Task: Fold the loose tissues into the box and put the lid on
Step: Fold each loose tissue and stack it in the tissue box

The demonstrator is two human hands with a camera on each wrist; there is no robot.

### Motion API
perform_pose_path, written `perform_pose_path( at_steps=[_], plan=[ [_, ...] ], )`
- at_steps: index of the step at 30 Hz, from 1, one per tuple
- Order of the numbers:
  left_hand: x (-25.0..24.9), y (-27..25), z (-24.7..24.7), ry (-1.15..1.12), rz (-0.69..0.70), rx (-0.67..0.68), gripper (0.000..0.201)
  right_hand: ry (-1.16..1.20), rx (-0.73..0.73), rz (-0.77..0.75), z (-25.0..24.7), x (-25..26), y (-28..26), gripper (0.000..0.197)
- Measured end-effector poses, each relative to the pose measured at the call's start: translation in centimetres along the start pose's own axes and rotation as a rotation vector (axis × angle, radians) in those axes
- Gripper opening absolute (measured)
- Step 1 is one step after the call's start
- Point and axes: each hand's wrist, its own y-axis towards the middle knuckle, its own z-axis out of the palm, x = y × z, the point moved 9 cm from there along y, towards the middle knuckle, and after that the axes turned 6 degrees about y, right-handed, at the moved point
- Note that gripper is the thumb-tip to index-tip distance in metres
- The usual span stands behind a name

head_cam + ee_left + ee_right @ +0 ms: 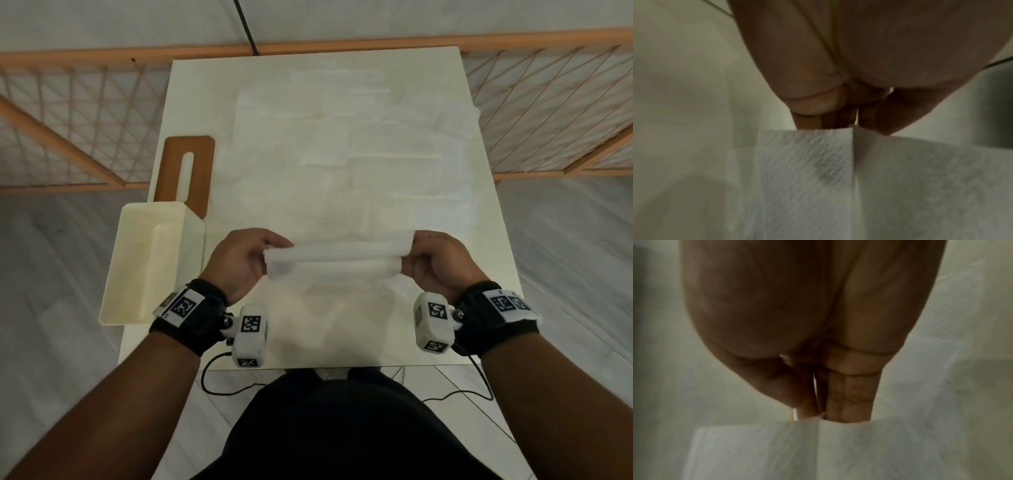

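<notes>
On the white bench (479,325), the cream plastic box (150,263) sits at frame left, nearest the left hand (239,260). Left and right hand (435,263) fingers pinch the folded white tissue (335,257) ends, its long axis left-right.

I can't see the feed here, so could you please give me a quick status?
Both hands, left and right, grip a folded tissue by its ends. Box open, lid behind it. More tissues still flat. Nothing in the way.
</notes>
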Motion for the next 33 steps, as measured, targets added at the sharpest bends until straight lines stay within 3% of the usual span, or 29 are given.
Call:
perform_pose_path(
  at_steps=[3, 4, 6, 8, 12, 15, 19, 22, 26, 29, 33],
  plan=[
    [2.5, -1.1, -0.2, -0.070, -0.143, -0.021, 0.038, 0.037, -0.044, 0.064, -0.3, -1.6, -0.2, 0.023],
    [3.4, -1.3, -0.7, 0.010, -0.165, -0.061, 0.038, -0.016, -0.065, 0.057, -0.5, -2.0, -0.1, 0.022],
    [4.3, -1.4, -1.4, 0.274, -0.098, -0.094, 0.015, -0.185, -0.079, 0.020, -0.6, -2.5, -0.1, 0.010],
    [4.9, -1.6, -1.5, 0.425, -0.064, -0.084, 0.015, -0.298, -0.050, 0.011, -0.4, -2.9, -0.2, 0.022],
    [5.1, -2.2, -1.4, 0.265, -0.068, -0.123, 0.023, -0.235, 0.046, 0.131, 0.4, -4.3, -0.6, 0.044],
    [5.9, -2.3, -1.7, 0.299, -0.075, -0.149, 0.018, -0.446, 0.038, 0.111, 0.5, -4.5, -0.4, 0.037],
    [7.6, -2.3, -2.1, 0.276, -0.137, -0.199, 0.009, -0.412, 0.021, 0.125, 0.4, -4.6, -0.3, 0.029],
    [10.2, -2.1, -2.2, 0.319, -0.253, -0.201, 0.003, -0.706, 0.005, 0.167, -1.1, -6.3, 0.2, 0.023],
    [13.0, -0.9, -2.4, 0.557, -0.303, -0.181, 0.007, -1.156, -0.041, 0.062, -1.3, -7.3, 1.6, 0.017],
    [13.4, 0.0, -2.9, 0.784, -0.258, -0.205, 0.008, -1.243, -0.070, -0.004, -0.3, -7.6, 2.1, 0.014],
    [12.9, 0.6, -3.0, 0.921, -0.205, -0.248, 0.008, -1.278, -0.093, -0.027, 0.1, -8.3, 2.5, 0.010]
  ],
)
